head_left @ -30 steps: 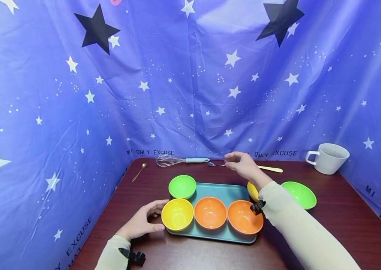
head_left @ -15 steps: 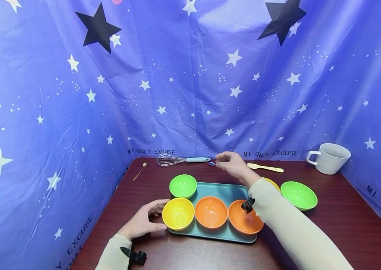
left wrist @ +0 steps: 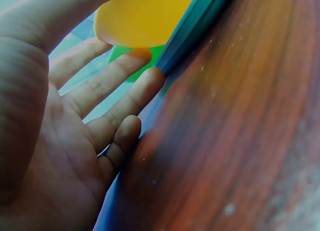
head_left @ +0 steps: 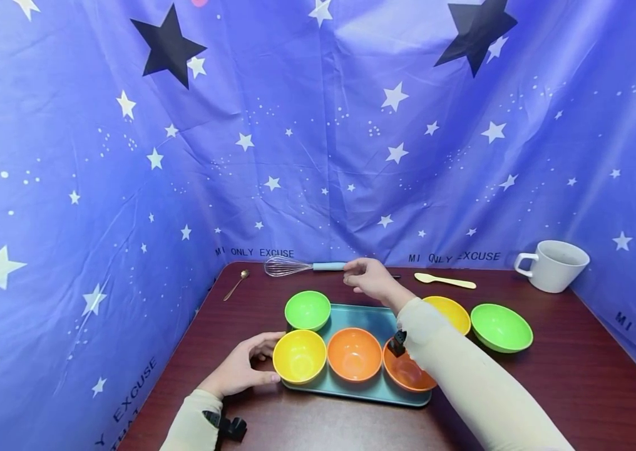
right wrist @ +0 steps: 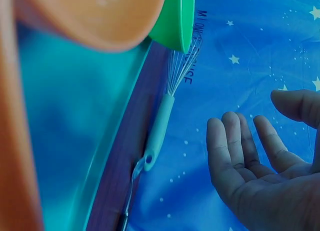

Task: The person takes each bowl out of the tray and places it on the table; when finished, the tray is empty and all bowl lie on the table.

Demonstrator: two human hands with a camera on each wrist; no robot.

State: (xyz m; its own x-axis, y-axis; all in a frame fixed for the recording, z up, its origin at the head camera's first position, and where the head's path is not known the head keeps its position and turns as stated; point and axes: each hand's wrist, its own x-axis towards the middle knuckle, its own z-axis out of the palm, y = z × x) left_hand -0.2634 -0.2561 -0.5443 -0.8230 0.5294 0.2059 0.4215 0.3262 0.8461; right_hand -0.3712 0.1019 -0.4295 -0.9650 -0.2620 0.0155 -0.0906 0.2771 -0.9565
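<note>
My left hand (head_left: 241, 368) is at the left side of a yellow bowl (head_left: 299, 357), thumb and fingers spread by its rim. In the left wrist view the fingers are loosely extended beside the bowl and the teal tray's edge (left wrist: 192, 28); contact is hard to tell. My right hand (head_left: 371, 279) hovers over the back of the table by the whisk's light-blue handle (head_left: 329, 267), hiding its end from the head view. Apart from the whisk (right wrist: 160, 126) in the right wrist view, this hand has loosely bent fingers and holds nothing. A metal spoon (right wrist: 132, 183) lies beside the handle.
The teal tray (head_left: 360, 392) bears an orange bowl (head_left: 354, 354) and another orange bowl (head_left: 408, 374), partly behind my right sleeve. Green bowls (head_left: 308, 311) (head_left: 501, 328), a yellow bowl (head_left: 450, 313), small gold spoon (head_left: 236, 285), cream spoon (head_left: 444, 280) and white mug (head_left: 553, 266) stand around.
My right hand has moved left, from over the metal spoon to the whisk's handle end. The cream spoon and right-hand yellow bowl are uncovered more. My left hand stays by the yellow bowl.
</note>
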